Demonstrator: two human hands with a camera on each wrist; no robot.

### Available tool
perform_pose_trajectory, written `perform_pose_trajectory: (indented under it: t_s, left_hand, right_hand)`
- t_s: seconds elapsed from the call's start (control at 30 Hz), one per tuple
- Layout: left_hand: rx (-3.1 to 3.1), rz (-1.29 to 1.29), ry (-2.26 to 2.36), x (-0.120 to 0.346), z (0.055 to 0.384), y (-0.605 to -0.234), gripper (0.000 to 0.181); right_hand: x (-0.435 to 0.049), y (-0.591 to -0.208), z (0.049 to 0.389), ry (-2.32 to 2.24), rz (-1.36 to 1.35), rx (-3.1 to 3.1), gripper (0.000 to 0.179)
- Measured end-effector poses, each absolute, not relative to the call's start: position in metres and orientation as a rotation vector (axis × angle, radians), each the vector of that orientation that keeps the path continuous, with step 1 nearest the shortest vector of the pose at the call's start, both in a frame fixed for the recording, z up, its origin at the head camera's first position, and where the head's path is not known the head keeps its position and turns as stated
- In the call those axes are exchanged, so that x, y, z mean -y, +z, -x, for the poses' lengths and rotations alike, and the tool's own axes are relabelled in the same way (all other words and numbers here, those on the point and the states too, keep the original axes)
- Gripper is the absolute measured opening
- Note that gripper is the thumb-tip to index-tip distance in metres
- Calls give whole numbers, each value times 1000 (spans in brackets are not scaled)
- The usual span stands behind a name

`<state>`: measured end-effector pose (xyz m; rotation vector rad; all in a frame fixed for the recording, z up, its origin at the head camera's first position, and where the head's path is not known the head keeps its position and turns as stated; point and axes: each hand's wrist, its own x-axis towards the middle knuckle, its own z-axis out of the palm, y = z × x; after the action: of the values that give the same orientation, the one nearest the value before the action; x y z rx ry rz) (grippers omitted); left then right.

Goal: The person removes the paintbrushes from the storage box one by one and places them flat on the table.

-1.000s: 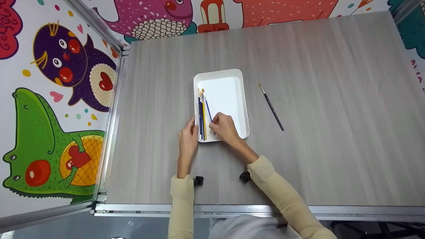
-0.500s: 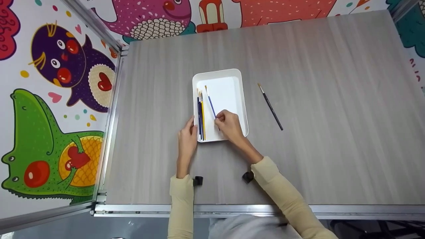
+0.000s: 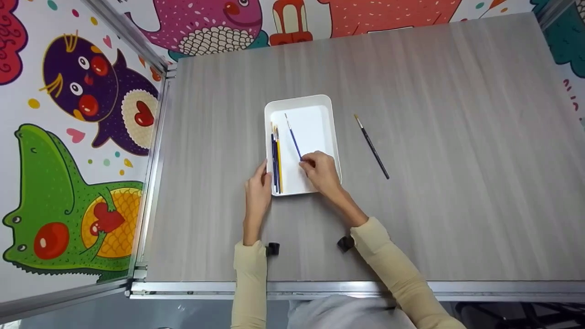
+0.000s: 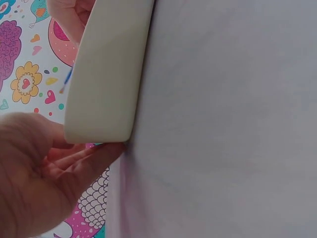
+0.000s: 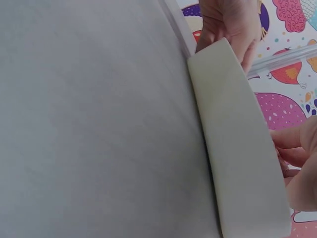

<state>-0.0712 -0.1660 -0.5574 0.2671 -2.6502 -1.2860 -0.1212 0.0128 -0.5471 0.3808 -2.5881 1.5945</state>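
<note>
A shallow white tray (image 3: 306, 185) stands on the table, with several slim paintbrushes (image 3: 276, 160) side by side along its left wall. My left hand (image 3: 258, 192) holds that wall near the front corner; in the left wrist view, its fingers lie against the outside and the thumb is at the rim. Over the tray, my right hand (image 3: 322, 171) pinches a blue paintbrush (image 3: 295, 142) near its handle end, bristles pointing away from me. In the right wrist view, the tray's front wall (image 5: 237, 144) hides the brushes.
A dark-handled paintbrush (image 3: 372, 147) lies slanted on the wood-grain table (image 3: 457, 160), right of the tray. Metal framing (image 3: 329, 288) runs along the table's front edge. Walls with cartoon animals (image 3: 82, 114) border the left and far sides.
My right hand has carried the blue paintbrush rightward, away from the row of brushes in the tray. The left hand stays at the tray's left wall.
</note>
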Motion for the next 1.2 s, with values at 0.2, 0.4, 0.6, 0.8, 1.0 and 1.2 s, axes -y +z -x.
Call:
perform_pose_trajectory:
  t_s: [0.2,0.4,0.6,0.8,1.0,1.2]
  left_hand:
    - [2636,-274,-1272,167,72,-558,37]
    - [2636,-256,-1259,167,71,-558,36]
    - [2651,-275,-1235,167,71,-558,37]
    - [2654,-280,-1244,167,71,-558,37]
    - [2656,-272,-1254,167,72,-559,38]
    - [2662,-274,-1251,166,71,-558,38]
  right_hand:
    - [-20,-541,123,1668,-305,2555,6]
    - [-28,-538,124,1693,-262,2548,7]
    - [-39,-537,125,1686,-240,2536,11]
    - [-50,-535,126,1654,-190,2538,11]
    - [-61,-535,127,1631,-151,2531,11]
    - [-72,-537,126,1641,-103,2519,11]
